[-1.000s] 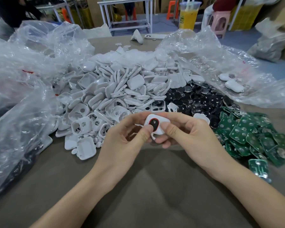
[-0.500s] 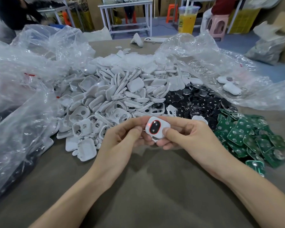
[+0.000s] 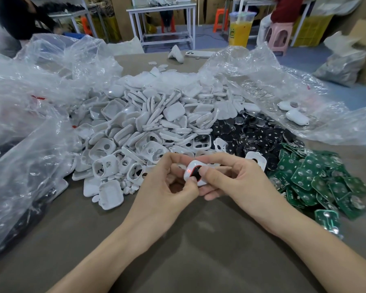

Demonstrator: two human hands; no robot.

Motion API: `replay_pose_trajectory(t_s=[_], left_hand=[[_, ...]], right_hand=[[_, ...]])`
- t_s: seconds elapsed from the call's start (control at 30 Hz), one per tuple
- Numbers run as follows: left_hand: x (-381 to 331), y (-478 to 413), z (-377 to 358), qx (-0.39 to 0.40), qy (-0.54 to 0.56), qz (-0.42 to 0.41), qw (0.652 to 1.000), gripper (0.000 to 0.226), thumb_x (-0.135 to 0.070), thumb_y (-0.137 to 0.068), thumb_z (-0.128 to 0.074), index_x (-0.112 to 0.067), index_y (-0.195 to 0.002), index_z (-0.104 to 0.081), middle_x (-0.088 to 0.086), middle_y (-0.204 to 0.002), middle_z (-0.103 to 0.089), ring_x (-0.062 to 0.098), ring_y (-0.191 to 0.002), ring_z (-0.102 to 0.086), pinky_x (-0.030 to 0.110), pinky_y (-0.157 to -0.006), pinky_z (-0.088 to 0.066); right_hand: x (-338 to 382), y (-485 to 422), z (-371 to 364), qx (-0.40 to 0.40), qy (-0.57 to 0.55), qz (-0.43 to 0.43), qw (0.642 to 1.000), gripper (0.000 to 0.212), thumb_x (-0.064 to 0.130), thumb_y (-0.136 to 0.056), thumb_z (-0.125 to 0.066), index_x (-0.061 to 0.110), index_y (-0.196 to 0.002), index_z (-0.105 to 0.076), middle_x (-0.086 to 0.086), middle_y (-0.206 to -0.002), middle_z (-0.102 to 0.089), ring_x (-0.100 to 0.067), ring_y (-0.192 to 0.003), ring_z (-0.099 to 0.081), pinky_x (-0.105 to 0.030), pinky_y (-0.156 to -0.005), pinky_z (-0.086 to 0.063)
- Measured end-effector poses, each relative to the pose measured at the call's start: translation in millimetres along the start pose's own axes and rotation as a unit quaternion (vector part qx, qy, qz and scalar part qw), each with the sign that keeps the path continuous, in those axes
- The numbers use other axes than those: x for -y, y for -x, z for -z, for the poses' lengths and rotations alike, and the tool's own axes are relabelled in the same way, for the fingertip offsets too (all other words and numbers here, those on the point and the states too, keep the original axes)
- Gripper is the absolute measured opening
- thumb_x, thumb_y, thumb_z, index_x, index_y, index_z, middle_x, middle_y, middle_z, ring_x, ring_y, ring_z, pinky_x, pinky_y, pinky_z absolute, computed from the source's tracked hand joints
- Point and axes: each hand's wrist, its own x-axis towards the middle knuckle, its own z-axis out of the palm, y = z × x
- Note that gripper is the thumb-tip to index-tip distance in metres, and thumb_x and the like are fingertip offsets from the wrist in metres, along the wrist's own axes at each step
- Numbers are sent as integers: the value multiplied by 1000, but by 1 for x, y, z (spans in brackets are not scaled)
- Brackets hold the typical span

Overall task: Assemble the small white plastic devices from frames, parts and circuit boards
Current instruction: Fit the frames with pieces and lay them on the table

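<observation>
The small white device (image 3: 193, 173) is held just above the counter (image 3: 188, 240), at the middle of the view, pinched between both hands. The left hand (image 3: 167, 187) takes it from nine o'clock, thumb at its lower edge; the right hand (image 3: 230, 182) takes it from three o'clock, thumb lying across the dark, red-ringed window. Both grips are closed on the device, and neither hand holds anything else. A red light glows on its face (likely a sign that the board inside has power).

The main danger seems to be uneven pressure. If the thumbs squeeze harder at one edge than the other, the shell may close on one side only and leave a gap, or a catch inside may snap. The right thumb on the window could also push it inward or smear it.

A slip is the next worry. The shell looks smooth and only the fingertips hold it, so a hard squeeze could shoot it into the heap of white shells (image 3: 148, 127) at eleven o'clock, where it would be hard to pick out.

The black discs (image 3: 247, 132) lie at one o'clock and the green circuit boards (image 3: 317, 178) at three o'clock, near the right wrist. A careless sweep of that arm could scatter them.
</observation>
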Motion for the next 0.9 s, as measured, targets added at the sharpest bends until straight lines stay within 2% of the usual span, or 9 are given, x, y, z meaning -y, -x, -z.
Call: replay_pose_trajectory(t_s=[0.2,0.3,0.4,0.47,0.57,0.63,0.7,0.8,0.9], left_hand=[[1,-1,1,11,-8,-5,1000,21,-28,-85,-66,-42,-100,-64,1,-91,-72,19,-88,-72,28,-79,-55],[3,-1,0,9,-21,-9,1000,21,-30,-84,-65,-44,-100,-63,-3,-93,-74,15,-91,-73,40,-88,-56],[3,-1,-1,2,-20,-19,1000,20,-29,-85,-65,-42,-100,-64,-2,-93,-74,16,-90,-73,45,-89,-58],[3,-1,0,-5,-8,-22,1000,17,-30,-88,-67,-40,-102,-66,0,-94,-74,18,-88,-73,43,-84,-60],[3,-3,1,-8,9,-15,1000,13,-34,-94,-72,-32,-106,-70,-4,-97,-75,15,-86,-72,21,-75,-56],[3,-4,1,-5,-1,-13,1000,22,-40,-89,-68,-26,-106,-70,-5,-97,-75,10,-85,-71,14,-74,-52],[4,-4,-1,-6,-14,-20,1000,23,-45,-86,-67,-28,-101,-70,-4,-97,-74,7,-81,-69,13,-71,-51],[7,-3,-4,-33,-59,-46,997,4,-40,-94,-65,-37,-93,-67,-8,-96,-69,7,-82,-67,15,-72,-50],[9,-3,-2,-48,-81,-62,994,5,-37,-96,-64,-42,-96,-65,-11,-97,-69,8,-95,-67,32,-84,-54]], right_hand=[[-4,-2,1,-25,-5,9,1000,15,21,-90,-71,18,-104,-75,-11,-78,-77,-18,-68,-75,-22,-64,-58],[-7,-3,2,-27,1,15,1000,12,15,-92,-69,14,-103,-74,-11,-76,-76,-18,-67,-74,-22,-64,-58],[-7,-3,2,-27,-3,24,999,16,18,-90,-70,14,-105,-73,-10,-76,-76,-18,-68,-74,-22,-64,-58],[-6,-3,2,-18,-15,29,999,24,24,-87,-69,15,-108,-73,-11,-78,-76,-18,-69,-75,-22,-64,-58],[-10,-5,1,-9,10,41,999,21,16,-92,-66,18,-112,-70,-7,-83,-77,-17,-70,-74,-21,-64,-57],[-13,-6,-1,-11,33,49,998,21,11,-94,-65,20,-114,-68,-3,-90,-78,-17,-71,-74,-22,-66,-56],[-15,-5,-2,-15,60,62,996,24,20,-92,-68,23,-116,-67,-1,-93,-78,-18,-73,-74,-22,-67,-56],[-17,-4,-2,-24,110,83,990,23,18,-95,-67,26,-116,-70,3,-95,-78,-14,-72,-73,-23,-68,-56],[-19,-3,-3,-43,130,99,986,24,16,-95,-68,35,-109,-73,7,-94,-78,-11,-75,-73,-24,-71,-59]])
